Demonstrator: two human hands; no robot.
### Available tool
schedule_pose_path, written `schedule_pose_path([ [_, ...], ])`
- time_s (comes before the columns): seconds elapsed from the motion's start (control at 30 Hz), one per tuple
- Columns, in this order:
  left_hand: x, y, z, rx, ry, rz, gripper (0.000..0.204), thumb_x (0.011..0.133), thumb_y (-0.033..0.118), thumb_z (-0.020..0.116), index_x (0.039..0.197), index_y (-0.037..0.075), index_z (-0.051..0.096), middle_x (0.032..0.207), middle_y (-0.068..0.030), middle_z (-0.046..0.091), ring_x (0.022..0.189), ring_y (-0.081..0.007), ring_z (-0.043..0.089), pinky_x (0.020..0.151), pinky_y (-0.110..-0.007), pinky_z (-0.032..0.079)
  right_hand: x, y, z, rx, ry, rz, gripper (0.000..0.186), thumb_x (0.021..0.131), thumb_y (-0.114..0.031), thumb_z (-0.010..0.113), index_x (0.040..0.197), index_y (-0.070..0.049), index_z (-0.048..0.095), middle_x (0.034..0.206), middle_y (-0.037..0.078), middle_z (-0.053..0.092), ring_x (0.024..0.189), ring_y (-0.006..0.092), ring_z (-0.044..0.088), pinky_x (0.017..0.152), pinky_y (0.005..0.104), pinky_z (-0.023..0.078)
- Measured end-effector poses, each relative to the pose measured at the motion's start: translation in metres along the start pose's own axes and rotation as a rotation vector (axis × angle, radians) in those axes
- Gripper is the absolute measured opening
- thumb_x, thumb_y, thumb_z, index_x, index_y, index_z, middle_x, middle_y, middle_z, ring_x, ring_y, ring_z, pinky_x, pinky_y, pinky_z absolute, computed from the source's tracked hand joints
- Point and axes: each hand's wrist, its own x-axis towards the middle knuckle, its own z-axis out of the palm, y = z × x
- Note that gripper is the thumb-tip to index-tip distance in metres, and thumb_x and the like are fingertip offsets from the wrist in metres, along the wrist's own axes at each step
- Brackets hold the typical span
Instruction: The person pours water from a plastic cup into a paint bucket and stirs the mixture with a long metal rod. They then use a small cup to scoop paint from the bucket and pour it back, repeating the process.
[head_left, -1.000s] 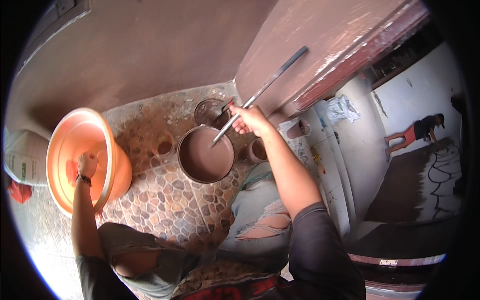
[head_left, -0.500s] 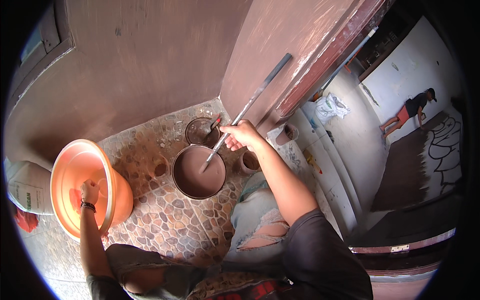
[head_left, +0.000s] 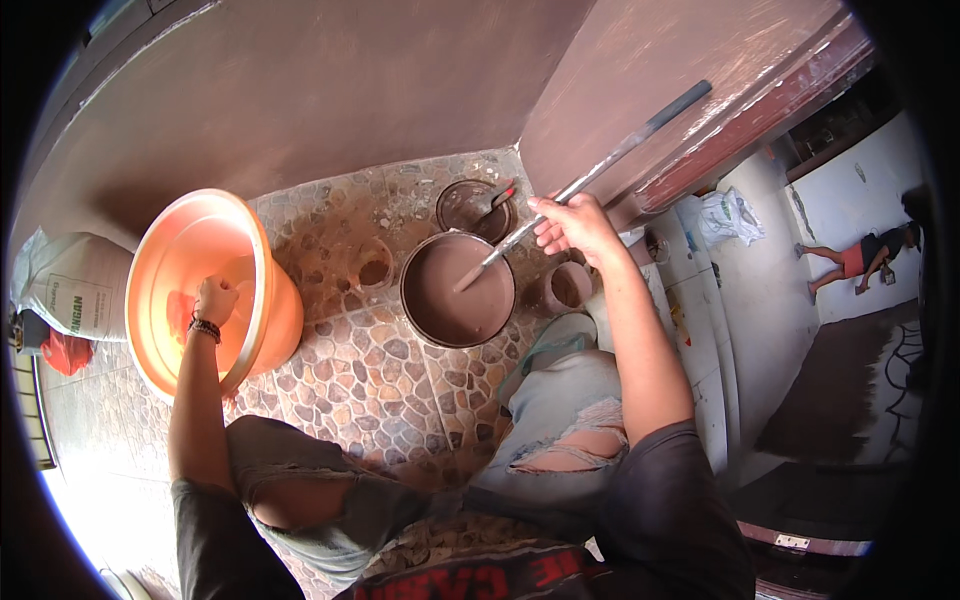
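Observation:
My right hand is closed around a long grey pole, its lower end dipped into brown liquid in a round container at the middle of the floor. My left hand is down inside a large orange bucket on the left, its fingers curled; what they grip, if anything, I cannot make out. Behind the round container stands a smaller container with a red-handled tool in it.
A white sack and red bag lie left of the bucket. Smaller cups flank the container. Brown walls rise behind. At right are steps, another sack and a person beside a partly painted wall.
The view has shifted as my head moved. The pole stays in the brown liquid, moved slightly with my right hand. The other person on the right has changed arm position.

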Motion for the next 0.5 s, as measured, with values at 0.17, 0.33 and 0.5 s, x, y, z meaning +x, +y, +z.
schedule_pose_path([
  [0.17,-0.001,0.008,-0.004,-0.02,-0.057,-0.061,0.016,0.07,0.014,0.07,0.074,0.0,0.069,0.072,-0.0172,0.069,0.07,-0.0296,0.068,0.067,-0.04,0.053,-0.008,-0.014,0.01,-0.051,-0.017,-0.059,0.043,0.093,-0.032,0.072,0.114,0.004,0.062,0.082,0.011,0.067,0.064,0.0148,0.067,0.053,0.027,0.057],
  [0.33,-0.009,0.02,-0.009,-0.006,-0.056,-0.08,0.017,0.07,0.016,0.071,0.075,0.0,0.07,0.074,-0.0173,0.07,0.073,-0.0297,0.069,0.069,-0.039,0.054,-0.01,-0.016,0.008,-0.041,-0.037,-0.068,0.038,0.093,-0.029,0.072,0.111,0.003,0.063,0.082,0.01,0.067,0.065,0.014,0.067,0.053,0.0259,0.057],
  [0.5,-0.014,0.028,-0.015,-0.008,-0.072,-0.111,0.017,0.07,0.018,0.072,0.077,0.002,0.071,0.078,-0.0169,0.071,0.079,-0.0303,0.07,0.074,-0.04,0.054,-0.015,-0.019,0.004,-0.013,-0.061,-0.107,0.027,0.091,-0.019,0.073,0.107,0.001,0.063,0.084,0.009,0.068,0.068,0.0146,0.069,0.057,0.0253,0.058],
])
